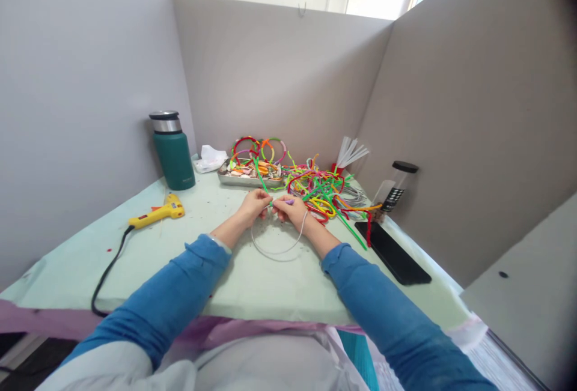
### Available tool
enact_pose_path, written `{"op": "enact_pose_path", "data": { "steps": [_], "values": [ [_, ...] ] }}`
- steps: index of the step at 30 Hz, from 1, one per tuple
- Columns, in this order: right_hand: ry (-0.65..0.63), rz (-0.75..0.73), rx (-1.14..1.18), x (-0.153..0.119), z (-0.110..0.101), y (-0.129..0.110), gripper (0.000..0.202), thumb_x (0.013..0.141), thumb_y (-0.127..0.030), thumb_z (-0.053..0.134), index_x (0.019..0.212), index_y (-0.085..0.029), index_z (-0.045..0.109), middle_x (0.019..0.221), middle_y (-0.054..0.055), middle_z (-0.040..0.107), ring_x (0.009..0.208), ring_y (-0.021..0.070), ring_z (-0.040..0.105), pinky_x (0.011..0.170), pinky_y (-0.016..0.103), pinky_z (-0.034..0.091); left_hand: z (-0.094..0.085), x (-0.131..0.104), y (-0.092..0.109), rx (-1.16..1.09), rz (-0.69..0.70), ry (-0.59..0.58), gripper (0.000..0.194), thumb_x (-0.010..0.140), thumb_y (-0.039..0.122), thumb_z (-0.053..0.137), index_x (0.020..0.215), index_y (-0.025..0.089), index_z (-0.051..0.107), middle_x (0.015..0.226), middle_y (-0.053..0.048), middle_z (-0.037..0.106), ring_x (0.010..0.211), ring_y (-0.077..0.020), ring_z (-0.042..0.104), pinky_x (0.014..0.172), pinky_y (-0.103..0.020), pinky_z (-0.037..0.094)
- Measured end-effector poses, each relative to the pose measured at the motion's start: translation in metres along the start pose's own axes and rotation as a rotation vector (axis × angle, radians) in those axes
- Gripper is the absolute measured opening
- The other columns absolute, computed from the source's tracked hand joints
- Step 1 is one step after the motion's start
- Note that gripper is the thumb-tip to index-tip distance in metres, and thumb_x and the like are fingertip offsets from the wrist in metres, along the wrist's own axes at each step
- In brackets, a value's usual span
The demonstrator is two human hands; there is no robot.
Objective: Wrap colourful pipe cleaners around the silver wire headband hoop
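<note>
Bright light from the upper right leaves the right partition (473,109) shaded, right-hand corners dark.

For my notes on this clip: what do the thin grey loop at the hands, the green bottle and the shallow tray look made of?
Grey loop: perhaps plastic or coated wire; it is slim and holds its curve.
Green bottle: probably painted metal, fairly matte, with a bare silvery band under the lid.
Tray: likely bare metal, judging by its silvery-grey sheen.

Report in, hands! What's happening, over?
Left hand, right hand: pinching thin grey hoop. Purple piece at right hand. Colourful strip tangle close beyond.
</note>
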State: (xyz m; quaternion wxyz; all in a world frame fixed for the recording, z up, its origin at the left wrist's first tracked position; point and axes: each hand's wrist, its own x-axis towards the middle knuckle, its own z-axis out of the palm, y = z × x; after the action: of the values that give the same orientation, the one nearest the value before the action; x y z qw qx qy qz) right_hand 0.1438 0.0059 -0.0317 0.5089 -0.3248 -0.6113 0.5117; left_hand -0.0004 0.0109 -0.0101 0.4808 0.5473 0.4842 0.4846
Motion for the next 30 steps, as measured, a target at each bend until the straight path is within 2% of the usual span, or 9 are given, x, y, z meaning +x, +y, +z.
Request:
{"op": "enact_pose_path", "data": {
  "steps": [3, 7, 10, 12, 23, 30],
  "values": [
    [0.075, 0.014, 0.019, 0.003, -0.002, 0.001, 0.028, 0.066, -0.042, 0.070, 0.064, -0.015, 0.060, 0.056, 0.000, 0.061, 0.041, 0.0068, 0.044, 0.041, 0.021, 0.032, -0.003, 0.003, -0.001, 0.137, 0.135, 0.069, 0.010, 0.079, 0.023, 0.059, 0.079, 0.018, 0.051, 0.059, 0.005, 0.055, 0.039, -0.0071, 0.046, 0.040, -0.019, 0.038],
    [0.168, 0.052, 0.070, 0.008, -0.011, 0.004, 0.031, 0.062, -0.044, 0.072, 0.066, -0.016, 0.060, 0.061, 0.001, 0.064, 0.040, 0.0066, 0.044, 0.039, 0.021, 0.030, -0.006, 0.004, -0.003, 0.400, 0.354, 0.059, 0.015, 0.079, 0.028, 0.058, 0.088, 0.017, 0.061, 0.073, 0.000, 0.063, 0.051, -0.0098, 0.055, 0.047, -0.021, 0.043],
    [0.170, 0.051, 0.084, 0.008, -0.013, 0.005, 0.032, 0.061, -0.044, 0.073, 0.068, -0.015, 0.061, 0.062, 0.001, 0.065, 0.040, 0.0064, 0.045, 0.039, 0.021, 0.030, -0.005, 0.003, -0.003, 0.565, 0.545, 0.041, 0.018, 0.075, 0.021, 0.061, 0.092, 0.017, 0.066, 0.090, -0.004, 0.065, 0.062, -0.0104, 0.058, 0.057, -0.022, 0.046],
    [0.145, 0.043, 0.080, 0.008, -0.012, 0.006, 0.033, 0.061, -0.045, 0.073, 0.069, -0.015, 0.062, 0.062, 0.001, 0.064, 0.041, 0.0063, 0.045, 0.039, 0.020, 0.031, -0.004, 0.002, -0.003, 0.654, 0.624, 0.048, 0.017, 0.074, 0.017, 0.062, 0.090, 0.017, 0.069, 0.091, -0.005, 0.064, 0.065, -0.0109, 0.057, 0.063, -0.023, 0.046],
    [0.092, 0.055, 0.076, 0.009, -0.011, 0.011, 0.038, 0.064, -0.050, 0.072, 0.076, -0.015, 0.063, 0.066, 0.001, 0.066, 0.041, 0.0063, 0.048, 0.039, 0.020, 0.034, -0.004, -0.001, -0.001, 0.759, 0.661, 0.080, 0.012, 0.077, 0.015, 0.060, 0.082, 0.017, 0.071, 0.079, -0.005, 0.066, 0.070, -0.0143, 0.058, 0.071, -0.026, 0.044],
    [0.103, 0.038, 0.064, 0.009, -0.012, 0.010, 0.032, 0.065, -0.045, 0.072, 0.074, -0.017, 0.061, 0.067, 0.001, 0.066, 0.042, 0.0067, 0.048, 0.039, 0.019, 0.035, -0.004, 0.000, -0.001, 0.775, 0.584, 0.095, 0.012, 0.078, 0.022, 0.062, 0.080, 0.018, 0.072, 0.077, -0.006, 0.069, 0.069, -0.0159, 0.059, 0.070, -0.026, 0.044]
  ]
}}
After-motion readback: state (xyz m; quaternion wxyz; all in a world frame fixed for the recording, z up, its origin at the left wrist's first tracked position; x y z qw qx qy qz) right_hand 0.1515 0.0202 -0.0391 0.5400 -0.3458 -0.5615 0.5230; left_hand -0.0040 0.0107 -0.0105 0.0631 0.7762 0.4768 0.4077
